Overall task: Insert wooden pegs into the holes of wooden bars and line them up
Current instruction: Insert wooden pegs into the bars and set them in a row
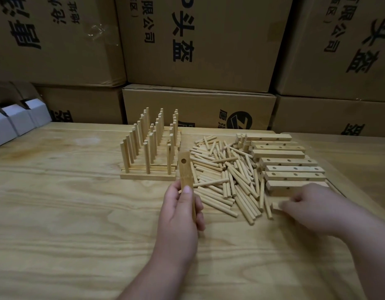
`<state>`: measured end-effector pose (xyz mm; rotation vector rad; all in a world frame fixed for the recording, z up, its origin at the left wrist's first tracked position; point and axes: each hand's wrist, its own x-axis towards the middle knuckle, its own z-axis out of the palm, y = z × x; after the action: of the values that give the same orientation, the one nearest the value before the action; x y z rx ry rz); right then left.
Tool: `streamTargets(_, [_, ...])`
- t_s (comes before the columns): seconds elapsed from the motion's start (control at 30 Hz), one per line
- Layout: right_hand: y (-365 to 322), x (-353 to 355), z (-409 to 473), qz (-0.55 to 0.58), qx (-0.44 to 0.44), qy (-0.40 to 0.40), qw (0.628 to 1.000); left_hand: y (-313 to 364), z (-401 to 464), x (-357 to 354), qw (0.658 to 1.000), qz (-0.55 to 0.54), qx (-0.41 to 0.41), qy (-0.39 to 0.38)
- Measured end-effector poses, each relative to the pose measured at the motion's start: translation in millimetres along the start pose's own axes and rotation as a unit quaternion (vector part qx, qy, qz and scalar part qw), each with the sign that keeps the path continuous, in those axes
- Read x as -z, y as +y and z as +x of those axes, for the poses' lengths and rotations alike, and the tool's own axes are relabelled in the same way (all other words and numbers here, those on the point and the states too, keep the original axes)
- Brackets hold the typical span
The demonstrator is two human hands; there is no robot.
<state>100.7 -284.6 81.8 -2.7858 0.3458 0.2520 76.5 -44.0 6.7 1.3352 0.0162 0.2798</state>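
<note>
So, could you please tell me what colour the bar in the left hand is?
The bar in the left hand is pale, light-tan wood, seen in the head view.

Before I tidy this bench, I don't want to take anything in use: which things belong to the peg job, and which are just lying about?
Part of the job:
- bar held in the left hand
- loose pegs
- empty bars, where the right hand reaches
- finished pegged bars

Just lying about:
- cardboard boxes
- white cartons
</note>
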Motion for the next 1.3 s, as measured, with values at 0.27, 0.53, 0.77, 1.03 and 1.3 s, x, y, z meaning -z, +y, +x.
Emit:
streamTargets(0.27, [29.9,-0.6,21.5,0.024,-0.051,0.028,0.998,-0.9,0.0,-3.2,1.0,-0.01,0.007,0.004])
streamTargets(0.53, [23.3,-1.5,13.7,0.012,-0.017,0.032,0.999,0.6,0.8,-5.3,0.999,-0.031,0.012,0.02])
streamTargets(0.77, [5.5,-21.8,13.3,0.086,0.017,0.059,0.994,3.0,0.1,-5.4,0.999,-0.025,0.022,0.026])
streamTargets(1.03, [-9.6,-37.8,10.4,0.094,0.0,0.061,0.994,12.5,-1.1,-4.5,0.994,-0.107,0.034,0.013])
streamTargets(1.3, [-17.0,-46.8,19.3,0.061,-0.027,0.089,0.994,16.6,-3.8,-17.0,0.951,-0.27,0.148,-0.031])
